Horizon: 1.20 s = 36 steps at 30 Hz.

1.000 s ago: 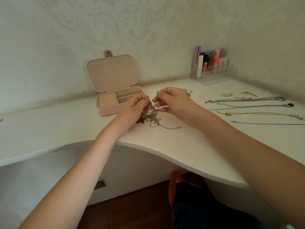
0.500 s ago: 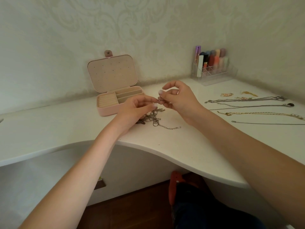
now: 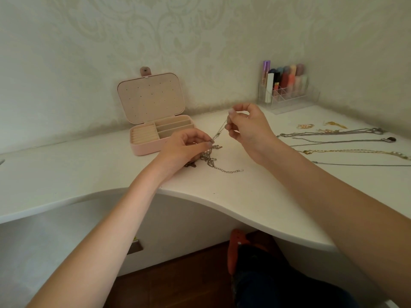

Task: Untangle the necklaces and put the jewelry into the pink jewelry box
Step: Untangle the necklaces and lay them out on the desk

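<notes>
Two bare hands work over a white desk. The left hand pinches the tangled necklaces with curled fingertips just above the desktop, where most of the tangle lies with a chain end trailing to the right. The right hand, raised higher, pinches a thin chain that runs taut down to the tangle. The pink jewelry box stands open just behind the left hand, its lid upright. Several straightened necklaces lie side by side at the right, well apart from the tangle. A clear organizer of cosmetics stands against the wall.
</notes>
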Available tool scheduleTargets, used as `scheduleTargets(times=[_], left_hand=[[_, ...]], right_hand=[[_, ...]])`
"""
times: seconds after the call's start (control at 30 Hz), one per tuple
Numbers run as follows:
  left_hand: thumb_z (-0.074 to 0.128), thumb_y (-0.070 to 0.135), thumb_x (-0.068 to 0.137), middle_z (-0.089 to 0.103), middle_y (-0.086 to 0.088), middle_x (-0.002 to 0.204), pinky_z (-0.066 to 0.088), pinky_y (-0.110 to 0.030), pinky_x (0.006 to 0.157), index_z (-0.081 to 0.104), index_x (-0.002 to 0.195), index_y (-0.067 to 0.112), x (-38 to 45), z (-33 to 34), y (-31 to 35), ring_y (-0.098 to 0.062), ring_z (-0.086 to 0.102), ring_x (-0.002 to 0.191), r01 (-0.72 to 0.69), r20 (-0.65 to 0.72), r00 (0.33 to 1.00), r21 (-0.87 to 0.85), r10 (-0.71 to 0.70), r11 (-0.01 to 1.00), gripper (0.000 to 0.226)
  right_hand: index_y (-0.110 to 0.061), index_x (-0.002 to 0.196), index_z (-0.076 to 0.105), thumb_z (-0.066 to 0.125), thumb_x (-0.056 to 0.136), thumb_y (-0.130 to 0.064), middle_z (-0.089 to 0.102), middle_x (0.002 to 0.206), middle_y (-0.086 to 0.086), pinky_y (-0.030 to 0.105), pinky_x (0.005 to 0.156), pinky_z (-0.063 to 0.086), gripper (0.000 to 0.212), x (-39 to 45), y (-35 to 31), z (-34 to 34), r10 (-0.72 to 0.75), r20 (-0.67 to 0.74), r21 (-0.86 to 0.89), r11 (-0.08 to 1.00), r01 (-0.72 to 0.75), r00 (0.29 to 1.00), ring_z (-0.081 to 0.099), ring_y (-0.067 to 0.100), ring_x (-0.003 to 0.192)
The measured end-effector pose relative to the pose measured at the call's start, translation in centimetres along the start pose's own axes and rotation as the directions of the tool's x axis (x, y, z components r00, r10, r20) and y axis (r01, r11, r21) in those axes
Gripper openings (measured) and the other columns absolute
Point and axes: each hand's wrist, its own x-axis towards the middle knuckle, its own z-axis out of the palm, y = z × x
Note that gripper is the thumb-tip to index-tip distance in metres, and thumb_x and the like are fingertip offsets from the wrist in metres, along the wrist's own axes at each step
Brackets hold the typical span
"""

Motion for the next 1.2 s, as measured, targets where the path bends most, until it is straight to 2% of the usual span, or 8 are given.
scheduleTargets(times=[0.3, 0.6, 0.73, 0.83, 0.9, 0.93, 1.07, 1.2], left_hand=[[0.049, 0.000, 0.089, 0.041, 0.001, 0.056, 0.028, -0.015, 0.046, 0.071, 0.084, 0.016, 0.0, -0.3, -0.2, -0.008, 0.034, 0.047, -0.007, -0.042, 0.999, 0.079, 0.011, 0.997, 0.027], [0.054, 0.004, 0.086, 0.044, -0.001, 0.061, 0.028, -0.020, 0.049, 0.069, 0.075, 0.027, 0.1, -0.3, -0.6, -0.007, 0.036, 0.048, 0.012, -0.044, 0.999, 0.147, -0.006, 0.989, 0.030], [0.057, 0.009, 0.091, 0.047, 0.000, 0.060, 0.032, -0.015, 0.047, 0.066, 0.077, 0.016, 0.3, -0.4, -0.5, -0.006, 0.040, 0.048, -0.001, -0.094, 0.996, 0.020, 0.003, 1.000, 0.018], [0.061, 0.017, 0.090, 0.058, -0.001, 0.070, 0.039, -0.013, 0.049, 0.063, 0.077, 0.017, 0.4, -0.6, -0.6, -0.005, 0.050, 0.056, -0.001, -0.144, 0.990, -0.082, -0.011, 0.997, 0.014], [0.062, 0.018, 0.090, 0.062, -0.006, 0.079, 0.045, -0.016, 0.056, 0.065, 0.077, 0.019, 0.6, -0.8, -0.9, -0.009, 0.055, 0.065, -0.014, -0.151, 0.989, -0.135, -0.006, 0.991, 0.013], [0.061, 0.018, 0.090, 0.064, -0.005, 0.078, 0.046, -0.017, 0.058, 0.065, 0.079, 0.019, 0.6, -0.9, -1.0, -0.009, 0.057, 0.066, -0.020, -0.154, 0.988, -0.154, -0.004, 0.988, 0.012], [0.057, 0.012, 0.092, 0.064, -0.001, 0.073, 0.050, -0.017, 0.063, 0.063, 0.084, 0.014, 0.6, -1.0, -1.0, -0.008, 0.063, 0.064, -0.051, -0.133, 0.991, -0.221, 0.022, 0.974, 0.010], [0.055, 0.007, 0.092, 0.064, 0.000, 0.075, 0.049, -0.018, 0.062, 0.064, 0.091, 0.012, 0.4, -1.0, -0.8, -0.008, 0.061, 0.061, -0.059, -0.076, 0.996, -0.237, 0.042, 0.970, 0.010]], right_hand=[[-0.015, 0.088, 0.045, 0.034, 0.100, -0.004, 0.041, 0.058, -0.001, 0.020, 0.049, 0.033, 0.020, 0.5, -0.8, -0.7, 0.193, 0.211, 0.446, 0.853, -0.270, 0.958, 0.040, 0.010, 0.047], [-0.015, 0.087, 0.048, 0.034, 0.101, -0.009, 0.045, 0.051, -0.003, 0.017, 0.040, 0.027, 0.020, 1.3, -2.2, -2.2, 0.131, 0.159, 0.686, 0.698, -0.205, 0.979, 0.032, 0.007, 0.036], [-0.016, 0.086, 0.049, 0.036, 0.101, -0.012, 0.041, 0.051, -0.004, 0.017, 0.041, 0.025, 0.021, 1.6, -2.6, -3.2, 0.077, 0.159, 0.714, 0.679, -0.168, 0.984, 0.029, 0.007, 0.037], [-0.016, 0.087, 0.049, 0.040, 0.100, -0.015, 0.035, 0.047, -0.007, 0.018, 0.040, 0.023, 0.015, 1.4, -2.7, -3.2, 0.061, 0.105, 0.471, 0.876, -0.104, 0.993, 0.026, 0.006, 0.037], [-0.016, 0.090, 0.053, 0.049, 0.096, -0.015, 0.037, 0.049, -0.008, 0.018, 0.041, 0.025, 0.007, 0.9, -2.3, -2.7, 0.022, 0.084, 0.080, 0.996, -0.029, 0.996, 0.028, 0.006, 0.038], [-0.016, 0.091, 0.056, 0.054, 0.094, -0.017, 0.039, 0.050, -0.008, 0.018, 0.043, 0.027, 0.003, 0.6, -2.0, -2.3, 0.003, 0.113, -0.129, 0.992, 0.011, 0.994, 0.031, 0.006, 0.040], [-0.016, 0.091, 0.068, 0.065, 0.087, -0.027, 0.039, 0.041, -0.014, 0.018, 0.046, 0.027, 0.012, -0.3, -0.6, -1.3, -0.017, 0.302, -0.614, 0.761, 0.208, 0.953, 0.032, 0.004, 0.041], [-0.022, 0.088, 0.072, 0.065, 0.086, -0.026, 0.057, 0.066, -0.005, 0.018, 0.053, 0.036, 0.009, -0.5, 0.5, -0.9, -0.045, 0.423, -0.721, 0.588, 0.366, 0.905, 0.043, 0.004, 0.053]])
